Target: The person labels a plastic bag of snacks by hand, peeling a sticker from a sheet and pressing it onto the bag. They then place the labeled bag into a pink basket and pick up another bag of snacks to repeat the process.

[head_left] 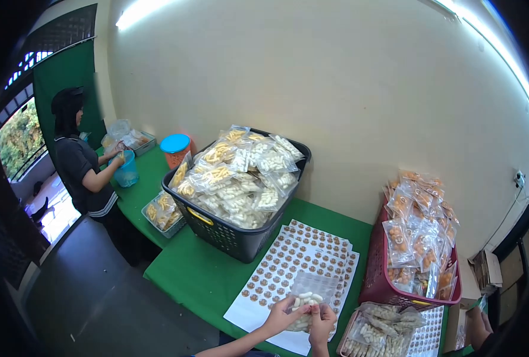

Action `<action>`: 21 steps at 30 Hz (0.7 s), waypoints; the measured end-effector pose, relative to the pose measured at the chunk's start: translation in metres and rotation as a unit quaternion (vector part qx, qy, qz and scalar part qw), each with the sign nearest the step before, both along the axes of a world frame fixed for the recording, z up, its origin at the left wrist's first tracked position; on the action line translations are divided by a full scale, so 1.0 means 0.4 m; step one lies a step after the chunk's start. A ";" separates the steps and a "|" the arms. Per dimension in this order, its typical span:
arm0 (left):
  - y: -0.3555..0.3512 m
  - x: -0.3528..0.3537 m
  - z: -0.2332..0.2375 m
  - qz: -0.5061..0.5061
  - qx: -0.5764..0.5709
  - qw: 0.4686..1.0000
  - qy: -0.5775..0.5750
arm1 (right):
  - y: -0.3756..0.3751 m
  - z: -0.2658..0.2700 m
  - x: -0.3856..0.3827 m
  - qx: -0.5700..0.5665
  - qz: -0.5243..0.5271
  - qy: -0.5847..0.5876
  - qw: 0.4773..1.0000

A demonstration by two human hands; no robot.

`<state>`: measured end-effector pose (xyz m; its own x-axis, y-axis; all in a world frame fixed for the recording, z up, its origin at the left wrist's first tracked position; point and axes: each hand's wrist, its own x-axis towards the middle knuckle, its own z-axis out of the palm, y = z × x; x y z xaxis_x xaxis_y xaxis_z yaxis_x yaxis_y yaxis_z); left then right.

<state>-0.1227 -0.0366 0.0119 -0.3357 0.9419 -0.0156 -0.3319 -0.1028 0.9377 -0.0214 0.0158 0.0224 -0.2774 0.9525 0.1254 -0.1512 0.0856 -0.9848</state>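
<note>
A clear plastic bag (pixel 315 287) of white, finger-shaped snack pieces is between my two hands, over the sticker sheets. My left hand (pixel 285 316) grips its left side, fingers closed on the plastic. On the right side, my right hand (pixel 322 324) pinches the same bag, thumb up near the white pieces. Beneath lie overlapping white sheets of round brown stickers (pixel 288 262). Close to my right hand stands a small pink basket (pixel 346 340) heaped with filled bags of pale snacks (pixel 386 327).
A large black basket (pixel 217 241) piled with snack bags (pixel 240 172) stands behind. A maroon basket (pixel 374 262) holds orange snack bags (pixel 422 232). At left, a person (pixel 86 160) works over a blue container (pixel 127 171). Another person's hand (pixel 478 327) shows at right. Green cloth (pixel 193 279) covers the table.
</note>
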 end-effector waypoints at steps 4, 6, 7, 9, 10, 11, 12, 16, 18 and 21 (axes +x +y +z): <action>-0.010 -0.048 -0.014 0.023 0.009 1.000 0.005 | -0.001 -0.015 -0.053 -0.021 0.022 0.018 0.999; -0.019 -0.080 0.002 0.042 -0.005 0.997 0.067 | 0.001 -0.017 -0.077 -0.037 0.034 0.013 0.999; -0.023 -0.097 0.007 0.050 -0.011 0.994 0.099 | 0.004 -0.023 -0.090 -0.053 0.041 0.014 0.998; -0.028 -0.135 -0.013 0.060 -0.021 0.990 0.123 | 0.000 -0.021 -0.125 -0.071 0.071 0.010 0.995; -0.025 -0.157 -0.030 0.066 -0.025 0.988 0.135 | -0.005 -0.005 -0.150 -0.072 0.095 0.005 0.993; -0.018 -0.177 -0.056 0.093 -0.017 0.990 0.108 | -0.009 0.004 -0.172 -0.073 0.118 -0.001 0.990; -0.023 -0.197 -0.037 0.094 -0.021 0.990 0.098 | -0.012 0.002 -0.192 -0.066 0.134 0.009 0.989; -0.014 -0.257 0.024 0.097 -0.006 0.994 0.051 | 0.000 0.027 -0.247 -0.069 0.174 0.021 0.982; 0.000 -0.283 0.022 0.081 0.021 0.996 0.015 | 0.010 0.031 -0.266 -0.093 0.174 0.029 0.980; 0.001 -0.330 0.037 0.060 -0.006 0.996 0.069 | 0.007 0.032 -0.302 -0.084 0.143 0.037 0.985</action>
